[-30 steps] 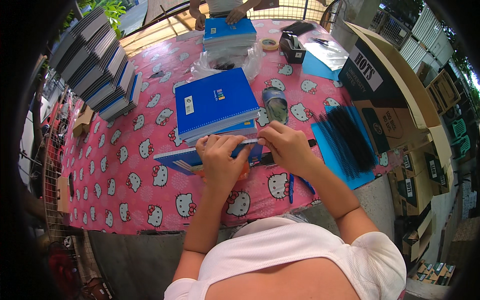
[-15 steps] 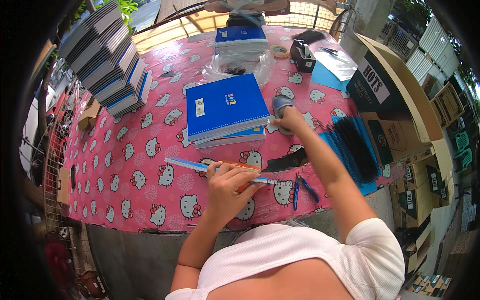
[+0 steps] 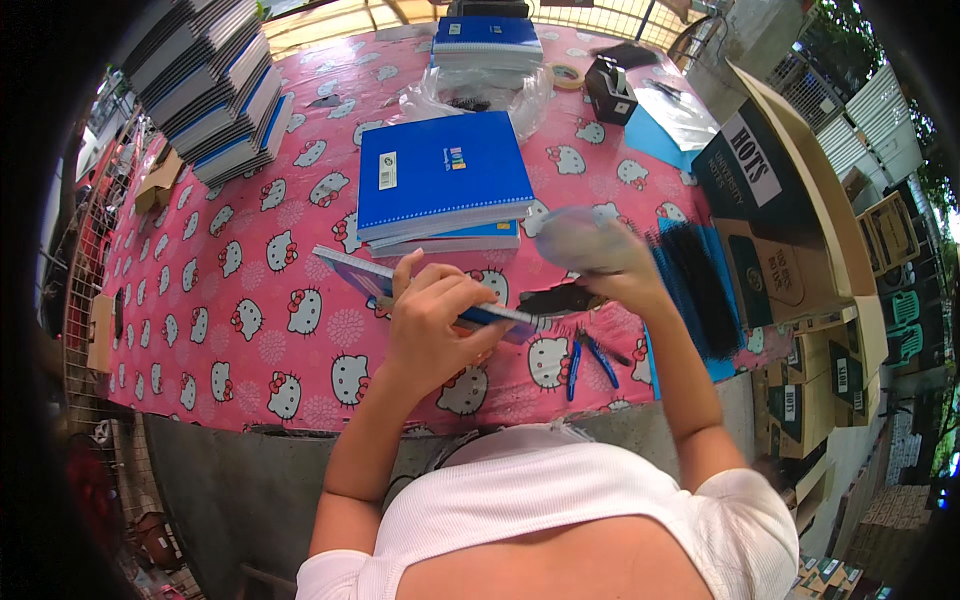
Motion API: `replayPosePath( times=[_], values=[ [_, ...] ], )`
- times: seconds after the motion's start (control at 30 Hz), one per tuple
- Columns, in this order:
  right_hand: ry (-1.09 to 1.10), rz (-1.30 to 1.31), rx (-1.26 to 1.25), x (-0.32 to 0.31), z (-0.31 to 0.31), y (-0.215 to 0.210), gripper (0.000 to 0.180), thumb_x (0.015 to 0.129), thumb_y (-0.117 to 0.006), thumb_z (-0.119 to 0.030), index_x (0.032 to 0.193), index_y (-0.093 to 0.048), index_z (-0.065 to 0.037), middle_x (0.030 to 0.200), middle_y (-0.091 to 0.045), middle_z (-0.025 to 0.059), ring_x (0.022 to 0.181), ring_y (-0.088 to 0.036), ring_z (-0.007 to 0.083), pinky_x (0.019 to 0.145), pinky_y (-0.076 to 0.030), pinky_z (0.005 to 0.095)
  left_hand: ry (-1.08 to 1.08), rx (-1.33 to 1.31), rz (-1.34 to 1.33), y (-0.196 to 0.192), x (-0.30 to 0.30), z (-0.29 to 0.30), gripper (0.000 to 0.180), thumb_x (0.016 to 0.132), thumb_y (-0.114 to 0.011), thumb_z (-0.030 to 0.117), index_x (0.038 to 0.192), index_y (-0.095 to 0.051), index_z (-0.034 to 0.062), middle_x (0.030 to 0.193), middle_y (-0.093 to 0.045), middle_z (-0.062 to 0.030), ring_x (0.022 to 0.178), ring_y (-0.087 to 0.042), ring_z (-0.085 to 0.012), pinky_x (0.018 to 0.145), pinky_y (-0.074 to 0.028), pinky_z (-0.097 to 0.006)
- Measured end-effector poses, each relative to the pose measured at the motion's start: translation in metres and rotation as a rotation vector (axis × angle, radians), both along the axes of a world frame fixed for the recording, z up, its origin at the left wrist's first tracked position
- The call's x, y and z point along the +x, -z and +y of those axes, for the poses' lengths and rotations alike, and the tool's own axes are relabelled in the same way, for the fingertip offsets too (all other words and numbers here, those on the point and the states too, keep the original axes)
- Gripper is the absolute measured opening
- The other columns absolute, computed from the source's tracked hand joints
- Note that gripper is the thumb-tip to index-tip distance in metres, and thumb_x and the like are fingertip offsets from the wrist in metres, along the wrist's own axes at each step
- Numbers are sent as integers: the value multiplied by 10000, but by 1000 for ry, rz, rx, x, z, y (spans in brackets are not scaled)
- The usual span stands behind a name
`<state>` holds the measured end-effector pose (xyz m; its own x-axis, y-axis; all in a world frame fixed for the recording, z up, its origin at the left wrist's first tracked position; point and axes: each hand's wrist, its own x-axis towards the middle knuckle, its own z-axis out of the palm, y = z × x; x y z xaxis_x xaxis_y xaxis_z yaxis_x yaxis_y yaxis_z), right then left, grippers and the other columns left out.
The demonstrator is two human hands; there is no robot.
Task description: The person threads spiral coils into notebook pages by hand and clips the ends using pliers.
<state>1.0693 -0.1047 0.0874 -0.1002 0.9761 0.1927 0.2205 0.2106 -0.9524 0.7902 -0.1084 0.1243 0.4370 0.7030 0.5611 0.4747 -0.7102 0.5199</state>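
Note:
My left hand [image 3: 435, 315] is closed around a blue notebook [image 3: 345, 268] and holds it tilted on edge above the pink tablecloth. A thin coil [image 3: 548, 325] sticks out at the notebook's right end. My right hand [image 3: 628, 272] is closed on a grey rounded object [image 3: 570, 240], smeared by motion, so its kind is unclear. Below that hand lies a black flat piece [image 3: 558, 299]. Blue-handled pliers [image 3: 592, 365] rest open on the cloth near the table's front edge. Just beyond my left hand is a small stack of blue spiral notebooks [image 3: 445, 170].
A tall stack of notebooks [image 3: 215, 95] stands at the far left. Black binding coils [image 3: 700, 290] lie on blue sheets at right, beside an open carton [image 3: 770, 230]. Toward the back are clear plastic [image 3: 520, 105], a tape dispenser [image 3: 608, 90], a tape roll [image 3: 567, 77] and more notebooks [image 3: 487, 45].
My right hand has lifted the grey object off the cloth and brought it nearer the notebook. My left hand has tilted the notebook, showing more of its cover. The view has shifted slightly.

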Motion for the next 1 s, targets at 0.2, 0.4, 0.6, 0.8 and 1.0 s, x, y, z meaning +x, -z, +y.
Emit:
replayPosePath(
  times=[0.2,0.4,0.6,0.8,1.0],
  values=[
    [-234,-48,55,11,-1,12,496,712,-741,-86,1171,-562,-33,990,-651,96,875,-623,154,787,-513,306,6,-23,-50,1,2,8,214,585,-816,179,742,-690,105,707,-655,-5,772,-619,-161,1030,-294,-437],
    [-87,-548,95,-17,22,-17,463,651,-792,-121,1062,-601,-23,939,-652,72,793,-629,174,687,-510,332,40,-58,-41,-9,-7,13,227,594,-816,185,764,-692,101,707,-647,-11,740,-612,-164,1012,-317,-424],
    [-140,-43,-102,-49,8,-22,435,659,-751,-59,1067,-601,-31,899,-653,101,760,-618,150,688,-496,291,-28,-17,43,-8,-24,11,272,626,-791,257,821,-687,100,847,-664,-18,906,-592,-206,1057,-218,-480],
    [-53,-747,-29,-72,39,-24,570,594,-748,-33,1139,-583,-46,918,-673,104,811,-656,279,721,-517,372,-141,-30,120,-25,-57,21,274,605,-801,302,789,-703,124,895,-670,17,993,-565,-185,1074,-99,-597],
    [-191,-461,242,-90,31,10,446,622,-701,-3,1057,-615,-47,872,-659,103,810,-642,246,715,-508,327,-267,-58,152,-11,-79,7,313,590,-813,344,817,-716,152,1101,-642,5,1184,-476,-221,1051,-24,-688]
  ],
)
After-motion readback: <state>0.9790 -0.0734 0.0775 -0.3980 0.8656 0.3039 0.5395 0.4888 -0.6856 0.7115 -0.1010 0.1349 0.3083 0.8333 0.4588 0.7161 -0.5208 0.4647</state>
